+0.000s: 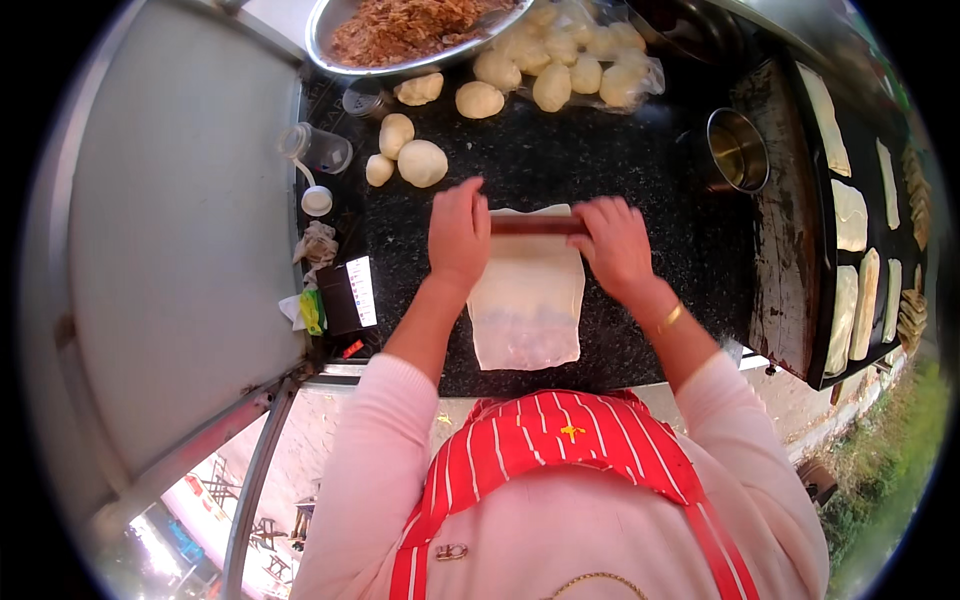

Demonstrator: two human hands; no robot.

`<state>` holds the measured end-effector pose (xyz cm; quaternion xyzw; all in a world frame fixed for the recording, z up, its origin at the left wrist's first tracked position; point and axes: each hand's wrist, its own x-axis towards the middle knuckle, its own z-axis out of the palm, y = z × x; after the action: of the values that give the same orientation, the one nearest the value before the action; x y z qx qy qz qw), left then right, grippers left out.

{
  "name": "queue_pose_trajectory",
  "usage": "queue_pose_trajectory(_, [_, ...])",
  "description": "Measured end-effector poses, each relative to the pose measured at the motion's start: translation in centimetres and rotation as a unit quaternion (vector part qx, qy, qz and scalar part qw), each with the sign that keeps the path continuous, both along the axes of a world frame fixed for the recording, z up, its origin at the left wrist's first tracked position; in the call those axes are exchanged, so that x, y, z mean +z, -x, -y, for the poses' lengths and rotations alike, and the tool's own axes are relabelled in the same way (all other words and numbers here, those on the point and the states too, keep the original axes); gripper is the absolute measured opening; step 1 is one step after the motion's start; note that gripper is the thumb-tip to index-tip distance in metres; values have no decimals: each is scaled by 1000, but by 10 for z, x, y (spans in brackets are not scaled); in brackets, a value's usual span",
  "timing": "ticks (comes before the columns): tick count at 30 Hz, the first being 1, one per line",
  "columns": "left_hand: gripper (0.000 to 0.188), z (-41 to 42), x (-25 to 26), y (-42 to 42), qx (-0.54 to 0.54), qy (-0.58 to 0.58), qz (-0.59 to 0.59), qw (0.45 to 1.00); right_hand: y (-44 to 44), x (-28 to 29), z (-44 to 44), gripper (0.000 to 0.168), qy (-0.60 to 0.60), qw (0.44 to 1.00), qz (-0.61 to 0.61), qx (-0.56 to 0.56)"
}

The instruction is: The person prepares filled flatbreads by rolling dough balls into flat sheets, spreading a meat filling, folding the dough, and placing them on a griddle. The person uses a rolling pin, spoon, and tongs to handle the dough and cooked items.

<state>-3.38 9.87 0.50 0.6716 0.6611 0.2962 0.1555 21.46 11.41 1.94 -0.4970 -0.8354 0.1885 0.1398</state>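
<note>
A reddish-brown rolling pin (pixel 536 225) lies across the far part of a thin dough sheet (pixel 529 281). My left hand (pixel 459 229) grips its left end and my right hand (pixel 615 244) its right end; both are slightly blurred. The sheet is roughly rectangular and reaches towards me. Its near end looks pinkish and translucent, perhaps over something beneath. Beyond my left hand, dough balls (pixel 422 163) of differing sizes sit on the black speckled stone counter (pixel 570 154).
A metal bowl (pixel 319 45) of reddish shredded filling stands at the back, beside bagged dough balls (pixel 577 64). At right are a metal cup (pixel 737 150) with liquid and a griddle (pixel 862 300) bearing dough pieces. A jar (pixel 322 148), white cap (pixel 316 201) and black box (pixel 337 300) line the left.
</note>
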Motion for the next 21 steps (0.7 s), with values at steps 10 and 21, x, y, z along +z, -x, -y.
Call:
queue_pose_trajectory(10, [58,47,1,-5,5,31,-281,959,26,-23,48,54,-25,982,105,-155])
queue_pose_trajectory(21, [64,12,9,-6,21,29,-272,962,33,-19,5,56,-86,981,55,-163])
